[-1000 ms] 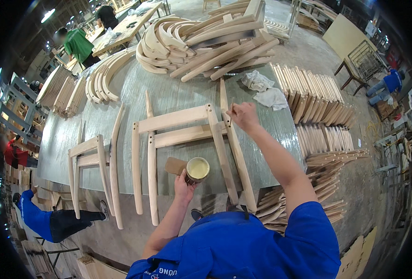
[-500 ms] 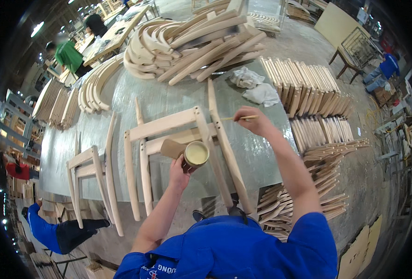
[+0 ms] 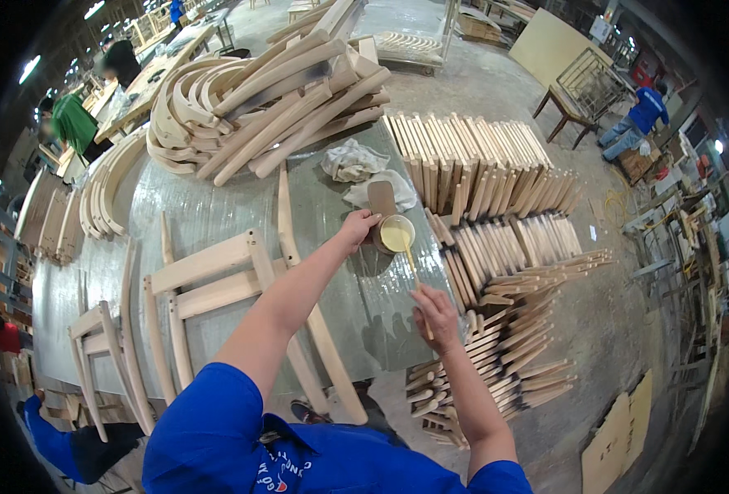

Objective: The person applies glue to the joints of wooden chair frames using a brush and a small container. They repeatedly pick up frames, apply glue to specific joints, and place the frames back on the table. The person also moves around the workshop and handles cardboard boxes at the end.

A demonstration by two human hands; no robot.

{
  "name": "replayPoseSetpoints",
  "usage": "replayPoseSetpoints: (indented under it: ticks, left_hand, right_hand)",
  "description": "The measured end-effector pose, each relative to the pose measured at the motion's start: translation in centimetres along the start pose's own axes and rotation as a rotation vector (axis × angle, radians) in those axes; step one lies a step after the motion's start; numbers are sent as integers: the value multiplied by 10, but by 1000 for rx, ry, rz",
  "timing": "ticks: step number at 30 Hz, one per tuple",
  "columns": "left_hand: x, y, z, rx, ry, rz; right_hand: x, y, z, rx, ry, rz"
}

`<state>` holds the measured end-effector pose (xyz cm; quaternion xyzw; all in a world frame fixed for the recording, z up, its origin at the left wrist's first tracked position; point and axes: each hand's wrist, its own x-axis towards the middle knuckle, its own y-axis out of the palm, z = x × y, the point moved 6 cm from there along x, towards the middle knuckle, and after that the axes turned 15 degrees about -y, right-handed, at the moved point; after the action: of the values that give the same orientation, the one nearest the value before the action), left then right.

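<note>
My left hand [image 3: 359, 230] is closed on the side of a round cup [image 3: 379, 240] of pale yellow liquid, over the right part of the table. A brown flat piece [image 3: 381, 198] sticks up beside the cup's rim. From below, my right hand [image 3: 437, 317] grips a thin wooden stick [image 3: 414, 267], and its far end reaches into the liquid. Whether that end carries bristles is hidden. Left of my hands, a pale wooden chair frame [image 3: 216, 267] leans against the table, with my left forearm passing across its right side. Dark holes show at its joints.
A smaller-looking frame [image 3: 101, 329] stands farther left. Curved wooden parts [image 3: 257, 99] are heaped at the table's far end, near crumpled white rags [image 3: 354, 160]. Stacked wooden legs [image 3: 471, 165] line the right side. Other people work at a distance, one in blue [image 3: 646, 111].
My left hand has carried the cup right and away from the frame. My right hand has left the frame's joint and come down, putting the stick's end in the cup. The view has shifted right.
</note>
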<state>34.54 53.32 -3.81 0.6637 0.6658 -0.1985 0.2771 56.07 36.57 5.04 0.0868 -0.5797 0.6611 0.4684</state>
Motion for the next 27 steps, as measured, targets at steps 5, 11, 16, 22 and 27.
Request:
replayPoseSetpoints:
  ticks: [5,11,16,22,27]
  left_hand:
    - [11,-3,-29,621,289,-356]
    - [-110,-70,-29,599,660,-598]
    - [-276,-244,52,571,391,-1216]
    - [-527,-382,233,957,-156,-1899]
    - [-543,-395,294,824,-526,-1759]
  right_hand:
    - [-7,19,-33,-106,-135,196]
    - [-4,37,-51,-176,-180,403]
    - [-14,34,-39,-157,-133,292]
    - [-21,33,17,-134,52,-68]
    - [-7,75,79,57,169,-200]
